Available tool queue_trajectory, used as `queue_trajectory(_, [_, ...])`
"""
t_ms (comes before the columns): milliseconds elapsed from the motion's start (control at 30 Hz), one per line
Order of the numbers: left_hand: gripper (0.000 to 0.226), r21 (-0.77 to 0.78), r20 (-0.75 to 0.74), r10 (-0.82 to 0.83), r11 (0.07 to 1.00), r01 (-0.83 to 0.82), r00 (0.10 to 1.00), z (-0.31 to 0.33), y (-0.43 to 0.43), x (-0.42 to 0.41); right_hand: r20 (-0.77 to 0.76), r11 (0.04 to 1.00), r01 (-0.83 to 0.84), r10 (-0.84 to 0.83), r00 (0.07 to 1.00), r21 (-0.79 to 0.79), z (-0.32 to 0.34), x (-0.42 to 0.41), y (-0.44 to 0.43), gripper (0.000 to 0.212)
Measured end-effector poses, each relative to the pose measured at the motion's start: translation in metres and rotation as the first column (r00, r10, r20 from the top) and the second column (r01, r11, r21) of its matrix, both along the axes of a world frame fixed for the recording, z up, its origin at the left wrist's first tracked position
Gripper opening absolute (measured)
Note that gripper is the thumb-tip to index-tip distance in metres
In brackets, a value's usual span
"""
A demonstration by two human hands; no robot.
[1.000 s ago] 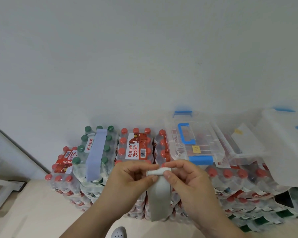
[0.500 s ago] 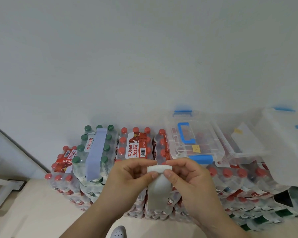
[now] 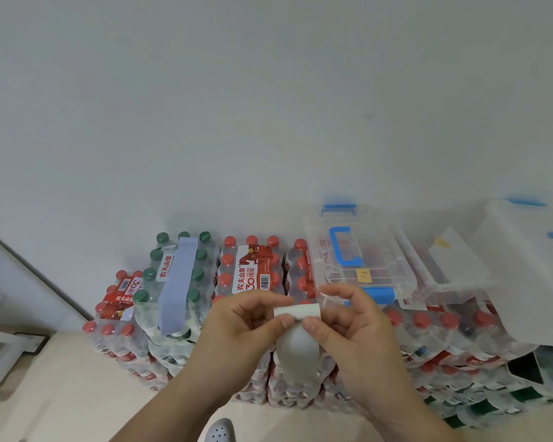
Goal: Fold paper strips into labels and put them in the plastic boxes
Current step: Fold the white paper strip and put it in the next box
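- In the head view, both of my operator's hands are raised in front of the stacked bottle packs, with a white paper strip (image 3: 297, 342) held between them.
- The left hand (image 3: 246, 323) pinches the top left of the strip, thumb in front and fingers curled behind it.
- The right hand (image 3: 355, 333) pinches the top right in the same way, its thumb tip just beside the left thumb.
- The strip's upper end is folded over into a narrow flat band that runs between the two thumbs. The rest hangs down below the hands in a loose curve.
- The strip is in the air, held in front of the boxes and apart from them.
- A clear plastic box with a blue handle and blue latches (image 3: 374, 250) lies on top of the red-capped shrink-wrapped bottle packs (image 3: 253, 269), just behind the right hand. It has a small yellow sticky note (image 3: 363, 275) on it.
- More clear plastic boxes (image 3: 460, 275) sit to its right on the same packs. I cannot make out what is in them.
- To the left, a pale lilac paper strip (image 3: 178, 285) lies along the top of a green-capped bottle pack (image 3: 147, 275).
- A grey perforated shoe (image 3: 219, 432) shows at the bottom edge on the beige floor (image 3: 61, 393).
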State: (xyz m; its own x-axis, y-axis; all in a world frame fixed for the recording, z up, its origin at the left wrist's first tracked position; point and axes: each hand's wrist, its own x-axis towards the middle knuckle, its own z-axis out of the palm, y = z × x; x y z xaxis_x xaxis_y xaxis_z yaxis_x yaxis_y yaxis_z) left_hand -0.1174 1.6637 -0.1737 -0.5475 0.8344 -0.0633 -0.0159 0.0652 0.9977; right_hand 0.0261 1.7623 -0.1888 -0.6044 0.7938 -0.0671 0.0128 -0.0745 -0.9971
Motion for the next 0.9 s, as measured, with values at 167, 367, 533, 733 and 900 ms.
queue_trajectory(167, [0.021,-0.018,-0.002,0.008,1.000,-0.008,1.000,0.001,0.001,0.004,-0.029,0.991,0.115,-0.114,0.993,0.068,-0.002,-0.001,-0.005,0.017])
queue_trajectory(367, [0.023,-0.050,-0.020,0.047,0.998,-0.048,0.999,0.003,0.005,0.007,0.003,0.966,0.160,-0.164,0.986,0.202,-0.004,-0.003,-0.007,0.022])
queue_trajectory(533, [0.031,-0.025,-0.171,0.073,0.997,-0.079,0.983,0.005,0.007,0.011,0.022,0.974,0.149,-0.155,0.988,0.170,0.000,-0.002,-0.009,0.027])
queue_trajectory(733, [0.042,-0.014,-0.428,0.088,0.995,-0.103,0.899,0.000,0.005,0.016,0.023,0.977,0.190,-0.193,0.981,0.100,0.004,-0.005,-0.009,0.021])
queue_trajectory(900, [0.043,-0.017,-0.393,0.098,0.993,-0.114,0.914,-0.001,0.007,0.026,0.026,0.976,0.201,-0.204,0.979,0.086,0.003,-0.010,-0.011,0.012])
